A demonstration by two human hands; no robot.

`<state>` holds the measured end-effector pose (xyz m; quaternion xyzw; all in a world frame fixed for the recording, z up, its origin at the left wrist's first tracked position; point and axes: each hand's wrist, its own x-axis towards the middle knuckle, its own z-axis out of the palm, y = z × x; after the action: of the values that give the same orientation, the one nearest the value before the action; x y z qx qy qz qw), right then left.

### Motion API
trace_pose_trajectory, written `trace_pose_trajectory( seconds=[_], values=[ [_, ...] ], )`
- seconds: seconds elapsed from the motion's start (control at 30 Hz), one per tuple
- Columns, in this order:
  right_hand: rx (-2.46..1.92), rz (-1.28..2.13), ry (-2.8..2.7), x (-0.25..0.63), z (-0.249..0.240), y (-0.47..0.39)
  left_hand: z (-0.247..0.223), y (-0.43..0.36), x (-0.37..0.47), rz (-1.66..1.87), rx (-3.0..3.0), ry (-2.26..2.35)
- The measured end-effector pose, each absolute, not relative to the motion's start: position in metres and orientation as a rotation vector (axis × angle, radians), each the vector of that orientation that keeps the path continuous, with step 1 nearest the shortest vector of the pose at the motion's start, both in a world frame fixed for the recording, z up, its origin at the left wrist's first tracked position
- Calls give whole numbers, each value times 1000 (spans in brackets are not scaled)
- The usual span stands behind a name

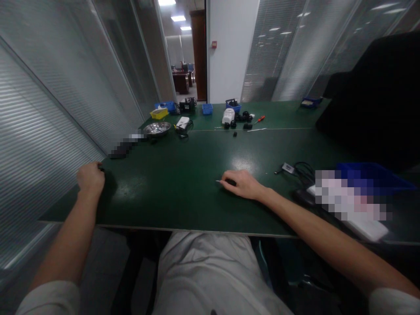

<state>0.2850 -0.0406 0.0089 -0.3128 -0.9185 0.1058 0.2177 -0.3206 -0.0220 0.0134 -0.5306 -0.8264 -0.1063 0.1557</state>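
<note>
My right hand (242, 183) rests low over the green table (170, 175), its fingers curled round a small tool with a dark handle (231, 182). A thin pale tip of this tool sticks out to the left past the fingertips; its exact kind is not clear. Near the table's left edge my left hand (91, 180) is closed in a fist. A bit of a small dark object (101, 169) shows at its fingers, too small to name.
A metal bowl (157, 128), yellow tray (159, 113), white device with cables (183, 123), blue basket (207, 109) and red screwdriver (260, 118) lie at the back. To the right are a mouse (303, 197), a cabled adapter (288, 168), a blue tray (377, 177) and a large black shape (377, 105).
</note>
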Motion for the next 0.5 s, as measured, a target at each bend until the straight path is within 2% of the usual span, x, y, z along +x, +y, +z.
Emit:
trace_pose_trajectory(
  seconds=[0.4,0.5],
  values=[
    [-861,298,-2540,285,10,-42,22,-19,-310,-372,-1455,-2484],
    [-870,289,-2539,285,9,-42,26,-22,-306,-632,-1482,-2529]
  ],
)
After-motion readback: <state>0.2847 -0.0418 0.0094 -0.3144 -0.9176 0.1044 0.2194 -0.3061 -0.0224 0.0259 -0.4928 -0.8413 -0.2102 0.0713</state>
